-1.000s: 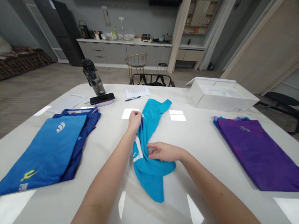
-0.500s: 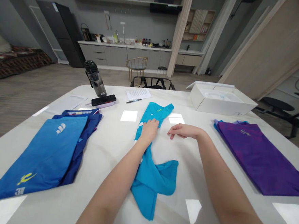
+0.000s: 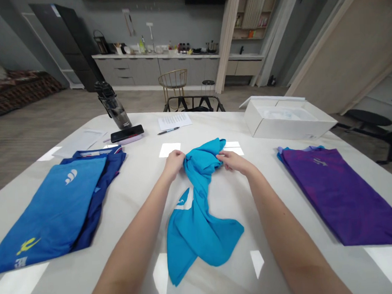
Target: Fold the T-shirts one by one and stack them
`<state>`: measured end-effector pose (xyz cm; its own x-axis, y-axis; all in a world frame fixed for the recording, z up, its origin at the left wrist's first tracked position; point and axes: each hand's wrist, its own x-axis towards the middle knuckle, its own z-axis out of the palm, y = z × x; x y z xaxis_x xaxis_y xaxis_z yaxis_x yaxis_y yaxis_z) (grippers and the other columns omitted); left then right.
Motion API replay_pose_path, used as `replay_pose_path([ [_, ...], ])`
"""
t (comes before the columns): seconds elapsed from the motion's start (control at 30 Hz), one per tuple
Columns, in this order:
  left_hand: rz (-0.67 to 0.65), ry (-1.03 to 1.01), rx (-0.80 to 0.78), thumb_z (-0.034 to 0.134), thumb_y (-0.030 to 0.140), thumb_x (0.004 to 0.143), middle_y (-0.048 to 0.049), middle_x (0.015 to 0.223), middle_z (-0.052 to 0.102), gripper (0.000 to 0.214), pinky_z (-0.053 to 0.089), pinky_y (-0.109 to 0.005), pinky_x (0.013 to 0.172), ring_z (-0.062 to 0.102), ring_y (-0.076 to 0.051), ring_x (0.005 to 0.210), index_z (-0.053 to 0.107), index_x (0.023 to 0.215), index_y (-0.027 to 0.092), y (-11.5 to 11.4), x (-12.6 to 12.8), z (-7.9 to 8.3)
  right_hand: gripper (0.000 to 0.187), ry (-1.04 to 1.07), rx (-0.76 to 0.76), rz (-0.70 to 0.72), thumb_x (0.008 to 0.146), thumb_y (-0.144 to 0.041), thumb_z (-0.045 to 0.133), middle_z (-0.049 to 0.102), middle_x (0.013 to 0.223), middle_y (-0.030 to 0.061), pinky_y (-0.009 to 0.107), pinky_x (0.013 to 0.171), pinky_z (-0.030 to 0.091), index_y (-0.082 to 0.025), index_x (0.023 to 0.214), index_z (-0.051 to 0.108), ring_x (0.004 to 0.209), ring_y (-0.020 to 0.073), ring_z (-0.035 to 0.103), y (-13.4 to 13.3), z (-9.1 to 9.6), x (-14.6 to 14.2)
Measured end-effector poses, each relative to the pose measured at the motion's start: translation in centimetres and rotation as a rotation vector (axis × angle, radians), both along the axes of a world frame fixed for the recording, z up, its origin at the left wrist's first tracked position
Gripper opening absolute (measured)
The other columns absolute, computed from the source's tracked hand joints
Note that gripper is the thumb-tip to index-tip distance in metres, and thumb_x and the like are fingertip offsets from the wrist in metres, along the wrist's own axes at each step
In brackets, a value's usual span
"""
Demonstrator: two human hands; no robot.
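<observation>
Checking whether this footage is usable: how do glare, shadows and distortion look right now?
Head view: hard-edged glare patches on the glossy white tabletop, some near the crumpled turquoise cloth garment; head view: soft shadow beside the bare right forearm; head view: the tall dark refrigerator leans, apparently from wide-angle distortion.

A black-lidded water bottle (image 3: 115,108) stands behind a smartphone (image 3: 127,133); a pen (image 3: 168,131) lies beside a printed sheet (image 3: 177,120); a white box (image 3: 278,128) sits open.
</observation>
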<state>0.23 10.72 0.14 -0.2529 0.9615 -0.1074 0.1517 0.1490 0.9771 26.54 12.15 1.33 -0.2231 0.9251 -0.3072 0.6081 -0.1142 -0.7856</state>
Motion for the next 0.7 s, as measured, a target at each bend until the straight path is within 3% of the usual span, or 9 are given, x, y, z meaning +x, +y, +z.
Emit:
replay_pose_path([
  [0.07, -0.095, 0.319, 0.237, 0.067, 0.021, 0.075, -0.0079, 0.108, 0.068, 0.023, 0.052, -0.041, 0.096, 0.064, -0.026, 0.103, 0.067, 0.098, 0.023, -0.2, -0.3, 0.1, 0.06, 0.018, 0.062, 0.008, 0.093, -0.04, 0.064, 0.069, 0.101, 0.0071, 0.021, 0.053, 0.044, -0.015, 0.146, 0.051, 0.062, 0.0105, 0.054, 0.0, -1.0, -1.2],
  [0.13, -0.327, 0.51, 0.377, 0.069, 0.025, 0.078, -0.008, 0.127, 0.066, 0.038, 0.045, -0.042, 0.11, 0.059, -0.028, 0.122, 0.067, 0.117, 0.025, -0.5, 0.3, 0.2, 0.067, 0.043, 0.103, 0.017, 0.086, -0.029, 0.072, 0.068, 0.108, 0.0066, 0.02, 0.057, 0.047, -0.018, 0.148, 0.049, 0.065, 0.0098, 0.057, 0.1, -1.9, -2.2],
  [0.2, -0.515, 0.587, 0.357, 0.074, 0.03, 0.079, -0.0087, 0.129, 0.067, 0.042, 0.043, -0.042, 0.112, 0.059, -0.029, 0.124, 0.068, 0.121, 0.025, -0.8, 1.2, 0.2, 0.075, 0.106, 0.069, 0.017, 0.079, -0.019, 0.074, 0.068, 0.112, 0.0068, 0.021, 0.058, 0.05, -0.02, 0.149, 0.046, 0.067, 0.0103, 0.06, 0.1, -2.5, -2.8],
  [0.27, -0.547, 0.587, 0.296, 0.077, 0.032, 0.078, -0.0088, 0.118, 0.071, 0.033, 0.047, -0.041, 0.105, 0.064, -0.029, 0.113, 0.072, 0.109, 0.024, -0.8, 2.0, -0.1, 0.078, 0.22, 0.021, 0.002, 0.075, -0.013, 0.072, 0.067, 0.112, 0.0074, 0.022, 0.061, 0.054, -0.021, 0.148, 0.045, 0.069, 0.0114, 0.063, 0.0, -2.3, -2.9],
  [0.33, -0.47, 0.519, 0.277, 0.075, 0.032, 0.08, -0.0064, 0.098, 0.073, 0.013, 0.05, -0.038, 0.096, 0.067, -0.027, 0.098, 0.073, 0.09, 0.024, -0.7, 2.2, -0.3, 0.071, 0.364, 0.029, -0.06, 0.074, -0.011, 0.069, 0.067, 0.114, 0.0077, 0.024, 0.069, 0.058, -0.021, 0.142, 0.049, 0.077, 0.0128, 0.066, -0.1, -1.6, -2.8],
  [0.4, -0.341, 0.364, 0.279, 0.072, 0.032, 0.083, -0.003, 0.08, 0.069, 0.011, 0.051, -0.034, 0.084, 0.065, -0.023, 0.083, 0.069, 0.076, 0.023, -0.4, 2.1, -0.4, 0.056, 0.465, 0.065, -0.162, 0.079, -0.014, 0.064, 0.066, 0.117, 0.0079, 0.025, 0.074, 0.058, -0.021, 0.133, 0.053, 0.084, 0.0131, 0.068, -0.1, -0.9, -2.5],
  [0.5, -0.103, -0.095, 0.218, 0.07, 0.033, 0.085, 0.0011, 0.069, 0.06, 0.016, 0.048, -0.026, 0.067, 0.057, -0.016, 0.068, 0.064, 0.074, 0.022, 0.2, 1.3, 0.2, 0.035, 0.357, 0.074, -0.246, 0.086, -0.02, 0.059, 0.067, 0.11, 0.0083, 0.022, 0.06, 0.053, -0.018, 0.121, 0.058, 0.072, 0.0117, 0.065, 0.0, -0.6, -2.3],
  [0.6, 0.189, -0.645, 0.073, 0.061, 0.03, 0.091, 0.0028, 0.068, 0.054, 0.014, 0.048, -0.023, 0.059, 0.053, -0.012, 0.061, 0.057, 0.08, 0.022, 1.3, -0.4, 0.9, 0.032, 0.168, 0.074, -0.149, 0.091, -0.031, 0.061, 0.068, 0.094, 0.0051, 0.023, 0.053, 0.046, -0.017, 0.12, 0.061, 0.059, 0.0109, 0.058, 0.0, -1.3, -2.6],
  [0.7, 0.406, -0.84, -0.011, 0.045, 0.019, 0.097, 0.0007, 0.072, 0.054, 0.018, 0.056, -0.025, 0.068, 0.057, -0.012, 0.064, 0.053, 0.08, 0.02, 2.6, -3.1, 0.8, 0.044, 0.067, 0.211, -0.04, 0.092, -0.041, 0.065, 0.067, 0.09, 0.0016, 0.025, 0.067, 0.049, -0.019, 0.129, 0.06, 0.067, 0.0131, 0.06, -0.2, -2.3, -3.3],
])
